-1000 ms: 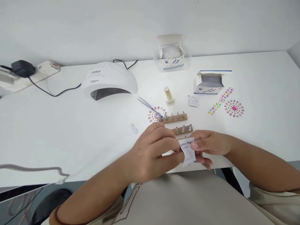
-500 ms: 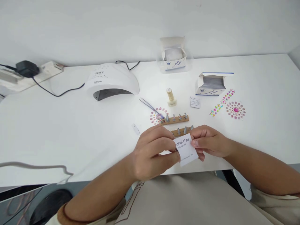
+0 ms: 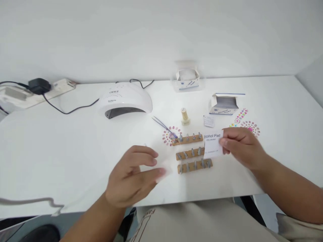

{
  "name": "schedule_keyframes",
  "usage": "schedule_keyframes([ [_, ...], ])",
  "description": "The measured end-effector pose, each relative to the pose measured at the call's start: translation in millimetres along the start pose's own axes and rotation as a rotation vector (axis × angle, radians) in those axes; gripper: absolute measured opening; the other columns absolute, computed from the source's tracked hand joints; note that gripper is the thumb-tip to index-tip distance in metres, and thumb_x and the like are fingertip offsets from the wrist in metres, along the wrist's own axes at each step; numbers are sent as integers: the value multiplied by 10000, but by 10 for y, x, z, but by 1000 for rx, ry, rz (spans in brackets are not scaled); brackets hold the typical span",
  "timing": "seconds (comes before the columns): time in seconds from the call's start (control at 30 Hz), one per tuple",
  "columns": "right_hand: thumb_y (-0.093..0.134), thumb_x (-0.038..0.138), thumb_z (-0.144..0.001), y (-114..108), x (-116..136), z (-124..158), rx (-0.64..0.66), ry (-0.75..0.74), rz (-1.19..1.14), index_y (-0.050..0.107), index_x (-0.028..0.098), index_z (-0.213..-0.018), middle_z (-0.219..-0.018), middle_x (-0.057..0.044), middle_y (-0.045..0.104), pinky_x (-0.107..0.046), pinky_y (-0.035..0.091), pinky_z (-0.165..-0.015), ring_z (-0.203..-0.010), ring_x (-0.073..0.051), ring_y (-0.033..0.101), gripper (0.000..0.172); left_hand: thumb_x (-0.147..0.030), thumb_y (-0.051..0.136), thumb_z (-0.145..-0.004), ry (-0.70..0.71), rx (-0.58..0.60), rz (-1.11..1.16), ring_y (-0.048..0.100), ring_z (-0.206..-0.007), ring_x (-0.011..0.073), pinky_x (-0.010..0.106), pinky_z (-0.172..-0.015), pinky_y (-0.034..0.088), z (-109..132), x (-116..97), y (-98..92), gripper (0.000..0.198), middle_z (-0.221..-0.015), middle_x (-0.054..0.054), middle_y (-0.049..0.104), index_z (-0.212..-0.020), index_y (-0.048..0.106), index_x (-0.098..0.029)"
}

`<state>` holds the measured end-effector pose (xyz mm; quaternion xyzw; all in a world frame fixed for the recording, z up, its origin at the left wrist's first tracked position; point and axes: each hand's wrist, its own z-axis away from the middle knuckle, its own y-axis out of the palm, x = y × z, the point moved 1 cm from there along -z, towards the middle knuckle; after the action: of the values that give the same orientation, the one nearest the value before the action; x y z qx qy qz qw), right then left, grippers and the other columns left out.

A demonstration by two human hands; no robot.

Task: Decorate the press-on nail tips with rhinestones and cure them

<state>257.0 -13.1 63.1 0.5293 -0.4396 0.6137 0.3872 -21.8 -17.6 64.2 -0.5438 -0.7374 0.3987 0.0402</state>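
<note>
Between the thumb and fingers of my right hand (image 3: pixel 242 146) is a white alcohol pad packet (image 3: pixel 212 148), held upright with its printed face towards me. My left hand (image 3: pixel 135 176) is off to the left, thumb and fingers apart. By its thumb tip is a pale blurred scrap that I cannot make out. Between my hands lie three wooden strips carrying small silvery nail tips: a back strip (image 3: pixel 188 140), a middle strip (image 3: pixel 189 154) and a front strip (image 3: pixel 195 167). The packet covers the right end of the middle strip.
Behind the strips are tweezers (image 3: pixel 161 124) on a gem sheet (image 3: pixel 167 139), a polish bottle (image 3: pixel 185 117) and another packet (image 3: pixel 209 121). Two alcohol pad boxes (image 3: pixel 224 109) (image 3: pixel 188 82) stand farther back. Left of them sits a white nail lamp (image 3: pixel 126 99); more gem stickers (image 3: pixel 249 127) lie at right.
My hands have moved apart. The left hand has let go of the packet and shifted left; the right hand has carried it rightwards and up. The front wooden strip now shows.
</note>
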Motion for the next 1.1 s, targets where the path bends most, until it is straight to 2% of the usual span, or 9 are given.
schedule_keyframes([
  [0.17,588,268,-800,-468,591,-781,-314,-201,697,451,193,-546,-510,33,383,-252,264,-457,-470,-74,318,298,26,618,-749,-21,-113,54,603,-780,168,297,-570,548,182,330,-138,251,-849,40,567,-881,638,-187],
  [0.27,551,267,-796,-669,699,-1552,-276,-311,1019,571,170,-642,-615,-18,536,-291,351,-536,-552,-109,433,183,6,608,-775,-74,-85,54,601,-775,166,299,-596,553,226,429,-117,235,-828,39,598,-887,638,-199],
  [0.37,538,309,-807,-791,576,-2261,-174,-318,1319,632,161,-686,-661,-40,583,-345,403,-633,-615,-138,472,214,-20,576,-811,-77,-22,27,593,-763,162,296,-608,543,248,468,-90,206,-810,47,611,-889,641,-198],
  [0.53,530,371,-846,-774,336,-2858,-99,-316,1486,653,151,-675,-668,-78,593,-431,408,-798,-831,-236,525,305,3,544,-814,-79,23,19,564,-761,163,299,-604,523,285,506,-92,225,-794,52,594,-893,630,-189],
  [0.67,411,295,-926,-650,466,-2713,-162,-388,1515,685,112,-822,-764,-120,629,-476,363,-840,-944,-280,509,345,21,539,-793,-50,-9,27,553,-740,159,288,-577,515,266,483,-138,221,-776,50,587,-859,626,-171],
  [0.77,355,274,-950,-567,644,-2292,-186,-482,1453,696,122,-966,-811,-118,644,-405,361,-772,-922,-256,499,374,15,546,-792,-42,-47,28,553,-721,152,276,-559,518,225,435,-190,216,-750,36,585,-854,620,-177],
  [0.83,428,332,-932,-525,671,-1935,-86,-548,1408,703,155,-937,-772,-82,633,-351,361,-736,-870,-221,491,327,28,538,-780,-21,-51,31,556,-727,152,277,-567,525,203,402,-218,224,-744,33,581,-847,614,-171],
  [0.97,546,337,-882,-460,376,-1225,190,-653,1585,690,164,-808,-730,-66,623,-365,325,-757,-830,-221,473,236,62,524,-749,21,-25,51,558,-748,156,282,-585,534,195,355,-222,247,-744,34,573,-843,604,-152],
  [1.1,523,323,-900,-350,-95,-699,274,-487,1690,671,155,-810,-812,-90,648,-362,334,-766,-854,-228,496,241,40,534,-771,28,-8,60,547,-718,149,275,-566,518,217,323,-166,239,-722,25,572,-862,591,-173],
])
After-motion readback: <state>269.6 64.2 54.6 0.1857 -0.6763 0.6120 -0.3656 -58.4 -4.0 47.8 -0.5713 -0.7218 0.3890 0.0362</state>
